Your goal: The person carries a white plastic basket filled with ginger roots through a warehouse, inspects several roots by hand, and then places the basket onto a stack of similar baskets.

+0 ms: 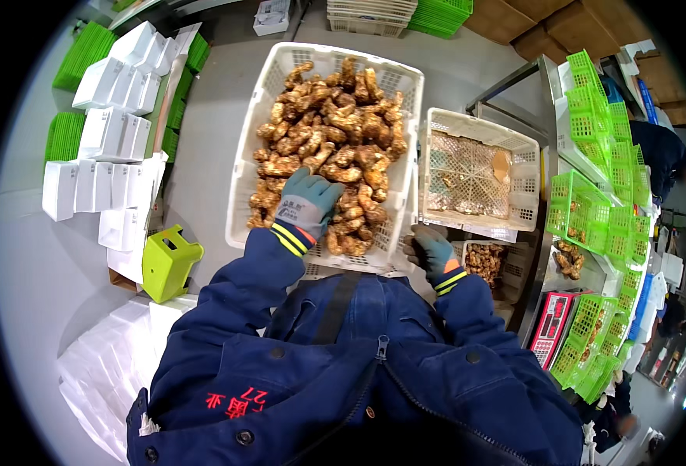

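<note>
A large white plastic crate (414, 93) in front of me is heaped with brown, knobbly, pale-patched mushrooms (335, 124). My left hand (309, 200), in a grey and teal glove, lies on the near part of the heap. Its fingers are slightly bent and apart against the mushrooms, with no lifted one visible. To the right of the crate's near corner is my right hand (434, 250), gloved too, low beside the second white crate (479, 223). Its fingers look bent and dark, and whether anything is in them is unclear. That second crate has a stained mesh bottom with small scraps on it.
Below the second crate, a lower crate holds smaller brown pieces (484, 260). Green baskets (580, 206) and a red-framed scale (551, 326) line the right-hand bench. Left are white boxes (102, 133) and a lime-green stool (170, 264). Other people (661, 159) are at far right.
</note>
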Tool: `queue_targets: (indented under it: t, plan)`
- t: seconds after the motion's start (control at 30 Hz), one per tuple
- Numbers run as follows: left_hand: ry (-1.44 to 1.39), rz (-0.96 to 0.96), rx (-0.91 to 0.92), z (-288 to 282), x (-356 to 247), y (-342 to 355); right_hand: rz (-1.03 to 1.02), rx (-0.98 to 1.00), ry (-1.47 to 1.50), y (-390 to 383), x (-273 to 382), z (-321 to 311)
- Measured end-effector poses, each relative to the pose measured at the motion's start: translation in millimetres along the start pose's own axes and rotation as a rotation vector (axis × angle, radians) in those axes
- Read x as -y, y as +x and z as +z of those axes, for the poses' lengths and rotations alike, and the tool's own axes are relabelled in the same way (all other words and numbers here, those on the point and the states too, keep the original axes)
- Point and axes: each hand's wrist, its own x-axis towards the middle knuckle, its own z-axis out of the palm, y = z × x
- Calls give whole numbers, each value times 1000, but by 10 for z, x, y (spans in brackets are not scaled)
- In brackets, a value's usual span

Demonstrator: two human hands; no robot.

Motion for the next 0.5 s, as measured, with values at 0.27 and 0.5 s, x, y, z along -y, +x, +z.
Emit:
queue_targets:
  t: [0.27,0.5]
  plan:
    - [43,-28,211,-418,118,-269,-286,-342,-58,7,245,-38]
    - [-394,-616,-226,-220,690,-226,-362,-327,-16,280,524,48]
